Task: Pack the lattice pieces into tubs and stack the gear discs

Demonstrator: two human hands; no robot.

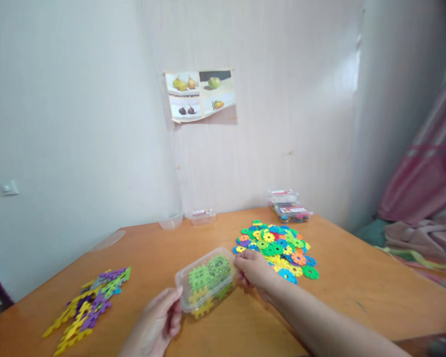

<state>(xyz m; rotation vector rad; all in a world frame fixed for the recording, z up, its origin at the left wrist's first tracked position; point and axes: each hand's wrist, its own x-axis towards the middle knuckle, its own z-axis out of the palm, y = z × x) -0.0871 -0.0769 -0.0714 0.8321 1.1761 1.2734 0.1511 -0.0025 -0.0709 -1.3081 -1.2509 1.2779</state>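
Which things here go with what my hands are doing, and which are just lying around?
Job in hand:
- Clear container, held by left hand and right hand
- Green and yellow pieces showing through it
- Purple and yellow toothed pieces on the left, possibly

Apparently lying around:
- Slotted discs
- Labelled boxes, back right
- Clear tub by the wall

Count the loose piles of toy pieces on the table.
2: the round-disc pile beyond the right hand, and the jagged-edged pile left of the left hand. No third pile shows.
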